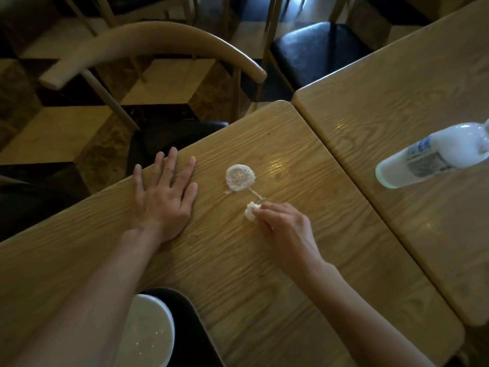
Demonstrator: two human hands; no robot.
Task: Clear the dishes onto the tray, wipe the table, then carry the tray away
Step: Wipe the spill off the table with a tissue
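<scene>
Both hands are on the wooden surface [238,260]. My left hand [165,197] lies flat, fingers spread, grasping nothing. My right hand [284,226] pinches a small white wad [250,211], with a round white spill [240,178] at its 12 o'clock.

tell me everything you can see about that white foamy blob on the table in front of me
The white foamy patch is a round, frothy splat with tiny bubbles or holes across its top, lying flat on the wooden table. A thin streak trails from its lower edge toward the right hand, which pinches a small white wad just short of the patch, not touching it. The left hand lies flat on the table to its left, apart from it. What the substance is cannot be told.
</scene>
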